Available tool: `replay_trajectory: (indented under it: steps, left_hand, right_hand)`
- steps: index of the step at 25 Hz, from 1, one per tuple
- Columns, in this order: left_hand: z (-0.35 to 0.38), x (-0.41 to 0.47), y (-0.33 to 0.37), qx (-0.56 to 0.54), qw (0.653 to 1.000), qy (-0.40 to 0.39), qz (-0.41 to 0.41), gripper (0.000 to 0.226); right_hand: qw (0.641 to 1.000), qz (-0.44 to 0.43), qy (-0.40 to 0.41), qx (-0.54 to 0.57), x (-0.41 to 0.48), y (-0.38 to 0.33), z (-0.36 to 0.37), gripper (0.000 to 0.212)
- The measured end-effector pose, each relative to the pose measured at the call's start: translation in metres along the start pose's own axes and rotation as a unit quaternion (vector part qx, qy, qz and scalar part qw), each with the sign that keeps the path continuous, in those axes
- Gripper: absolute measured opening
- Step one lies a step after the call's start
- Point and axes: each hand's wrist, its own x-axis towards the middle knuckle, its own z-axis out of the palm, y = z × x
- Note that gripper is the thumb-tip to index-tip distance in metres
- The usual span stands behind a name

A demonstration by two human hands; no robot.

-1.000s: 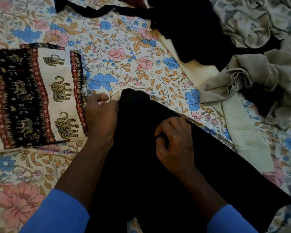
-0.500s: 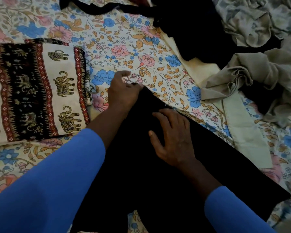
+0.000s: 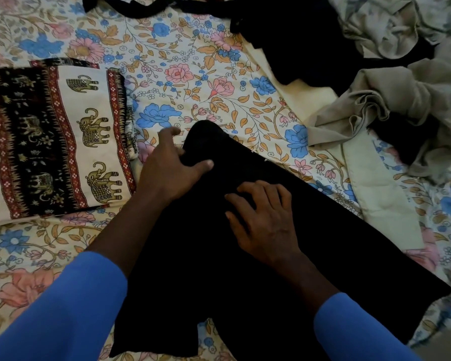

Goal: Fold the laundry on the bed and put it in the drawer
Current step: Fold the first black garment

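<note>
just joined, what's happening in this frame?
A person is folding a black cloth garment on the floral-print bedsheet. The left hand grips its far end; the right hand presses flat on its middle. A folded elephant-print cloth lies to the left; crumpled grey and beige laundry waits at the right.

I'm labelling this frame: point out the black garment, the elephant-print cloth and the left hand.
black garment point(image 3: 206, 277), head view, flat middle.
elephant-print cloth point(image 3: 63, 142), head view, top face.
left hand point(image 3: 167, 165), head view, back of hand.
</note>
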Motion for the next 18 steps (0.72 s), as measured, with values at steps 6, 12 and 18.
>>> replay_trajectory:
  steps: [6,12,18]
  left_hand:
    - [-0.017,-0.025,-0.001,-0.188,0.966,-0.102,-0.145,0.013]
    - [-0.012,-0.029,0.008,-0.375,0.895,-0.074,-0.230,0.021]
    - [-0.017,-0.037,0.028,-0.614,0.729,-0.130,-0.273,0.013]
  right_hand:
    - [0.995,0.009,-0.099,-0.016,-0.003,-0.009,0.002,0.059]
    - [0.996,0.050,-0.064,0.030,0.014,-0.014,-0.012,0.069]
    - [0.883,0.314,-0.068,0.342,0.021,-0.015,-0.022,0.031]
